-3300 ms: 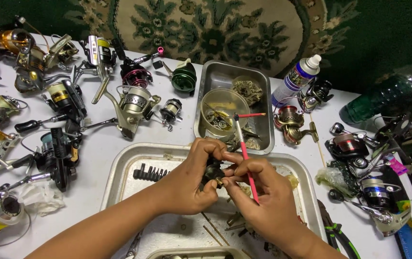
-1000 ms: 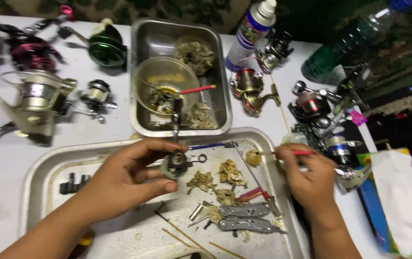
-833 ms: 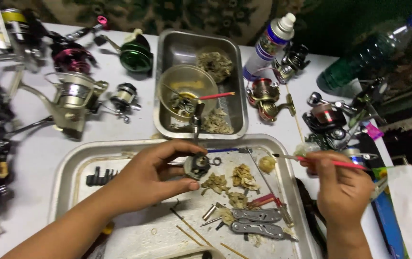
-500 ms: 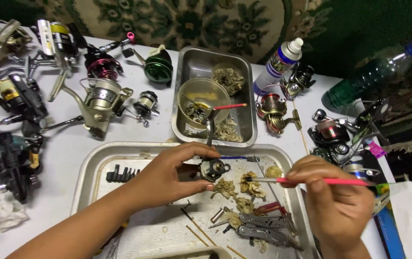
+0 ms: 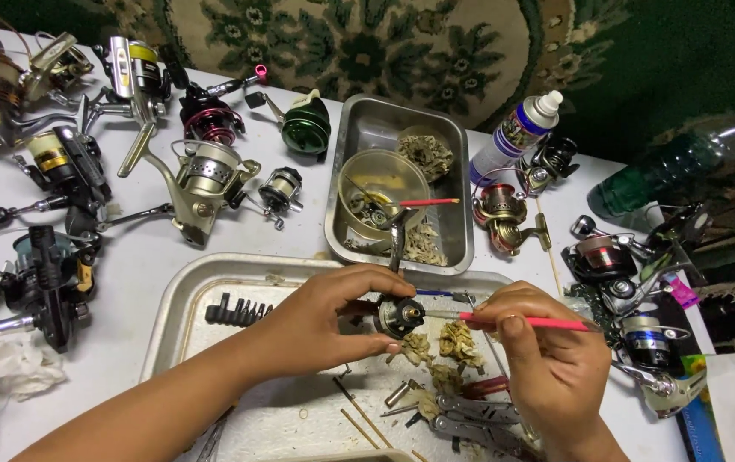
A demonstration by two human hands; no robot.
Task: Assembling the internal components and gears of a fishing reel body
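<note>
Here, in the head view, the left hand (image 5: pixel 320 321) pinches a small dark round metal reel part (image 5: pixel 399 316) between thumb and fingers, over the big silver metal tray (image 5: pixel 181 295). The right hand (image 5: pixel 547 359) is closed around a thin pink brush (image 5: pixel 528 322), at three o'clock from the part. The brush tip touches the part. Dirty paper wads (image 5: pixel 456 338) lie in the tray, just below. At twelve o'clock sits a small deep steel pan (image 5: pixel 367 128) with a round clear bowl (image 5: pixel 382 180) inside.
</note>
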